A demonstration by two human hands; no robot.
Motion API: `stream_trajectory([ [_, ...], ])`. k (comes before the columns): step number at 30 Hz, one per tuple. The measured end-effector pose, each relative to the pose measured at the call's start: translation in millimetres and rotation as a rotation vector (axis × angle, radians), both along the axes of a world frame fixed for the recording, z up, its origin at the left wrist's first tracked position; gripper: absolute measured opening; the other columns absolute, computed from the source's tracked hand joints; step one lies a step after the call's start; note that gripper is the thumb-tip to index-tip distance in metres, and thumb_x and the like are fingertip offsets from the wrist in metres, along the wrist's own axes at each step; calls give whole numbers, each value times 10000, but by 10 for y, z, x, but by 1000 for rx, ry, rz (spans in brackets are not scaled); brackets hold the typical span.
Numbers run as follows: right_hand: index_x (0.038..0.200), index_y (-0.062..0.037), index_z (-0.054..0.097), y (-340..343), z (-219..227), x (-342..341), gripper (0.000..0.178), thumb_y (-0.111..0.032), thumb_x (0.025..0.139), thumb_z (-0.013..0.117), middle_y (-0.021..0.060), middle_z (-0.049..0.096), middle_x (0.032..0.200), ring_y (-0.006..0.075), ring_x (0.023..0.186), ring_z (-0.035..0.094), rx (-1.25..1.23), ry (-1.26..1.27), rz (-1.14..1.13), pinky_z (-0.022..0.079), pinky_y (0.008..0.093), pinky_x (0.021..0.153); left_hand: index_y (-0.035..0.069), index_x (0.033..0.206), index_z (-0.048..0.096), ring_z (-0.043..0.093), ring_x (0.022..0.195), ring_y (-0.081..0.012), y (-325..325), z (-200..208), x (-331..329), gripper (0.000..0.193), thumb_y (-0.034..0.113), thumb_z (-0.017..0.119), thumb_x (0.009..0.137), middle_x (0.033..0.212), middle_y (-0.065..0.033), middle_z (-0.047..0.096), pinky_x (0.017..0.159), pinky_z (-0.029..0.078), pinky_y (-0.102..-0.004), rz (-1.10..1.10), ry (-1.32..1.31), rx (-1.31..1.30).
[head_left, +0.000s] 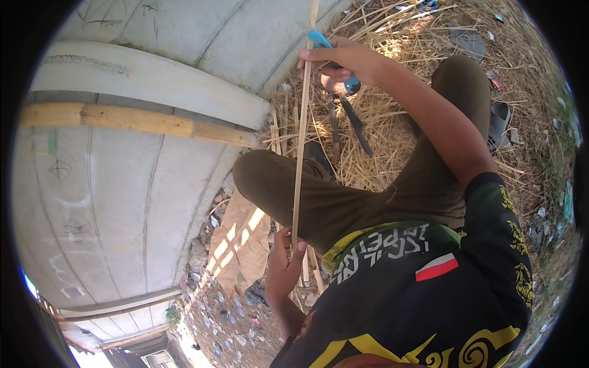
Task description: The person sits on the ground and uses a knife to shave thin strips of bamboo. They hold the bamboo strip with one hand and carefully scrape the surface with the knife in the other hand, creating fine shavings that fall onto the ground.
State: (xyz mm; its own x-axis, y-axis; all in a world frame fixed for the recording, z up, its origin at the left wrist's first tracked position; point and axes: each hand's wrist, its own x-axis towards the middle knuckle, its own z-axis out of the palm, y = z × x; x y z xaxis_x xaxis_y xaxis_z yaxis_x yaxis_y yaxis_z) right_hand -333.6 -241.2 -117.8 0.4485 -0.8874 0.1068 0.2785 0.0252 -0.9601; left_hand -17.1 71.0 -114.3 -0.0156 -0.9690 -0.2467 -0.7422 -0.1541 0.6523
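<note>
A long pale bamboo strip [300, 153] runs upward past my left knee and out of the top edge. My left hand [283, 267] is closed on its lower part, thumb and fingers pinching it beside my hip. Higher up, my right hand [343, 60] is wrapped round a blue-handled utility knife [319, 40], whose head lies against the strip. The thumb or a finger of that hand also touches the strip. Whether the blade is out cannot be made out. Below my right hand, a dark knife-like blade [356, 126] and a second narrow blade [334, 129] lie on the straw-like shavings.
Thin bamboo shavings [380, 159] cover the ground between my crossed legs. To the left rises a grey panel wall [116, 208] with a bamboo pole [141, 119] along it. Brown cardboard [236, 245] lies near my left hand, with scattered litter [233, 325] beyond. A dark sandal [500, 122] is by my right knee.
</note>
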Motion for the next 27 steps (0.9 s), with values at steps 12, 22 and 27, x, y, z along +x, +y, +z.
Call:
stream_trajectory([
  [12, 781, -34, 729, 20, 0, 201, 472, -491, 896, 704, 36, 628, 608, 113, 498, 542, -245, 509, -77, 403, 306, 492, 11, 1312, 543, 567, 634, -106, -2635, 150, -987, 431, 328, 577, 1021, 848, -41, 594, 514, 446, -236, -224, 708, 359],
  [22, 766, -38, 736, -168, -25, -319, 558, -586, 854, 677, 71, 623, 567, 164, 521, 599, -121, 846, -443, 465, 344, 529, 70, 1072, 580, 283, 502, -5, -2786, -295, -1091, 366, 390, 404, 1078, 693, 73, 343, 410, 223, -176, -18, 952, 370],
  [27, 692, -31, 745, -108, -44, 52, 672, -696, 777, 702, 56, 628, 546, 144, 547, 639, 3, 679, -367, 499, 285, 547, 83, 994, 509, 297, 505, -23, -2830, -300, -977, 269, 318, 395, 1059, 700, 52, 359, 402, 236, -181, -28, 1192, 568],
])
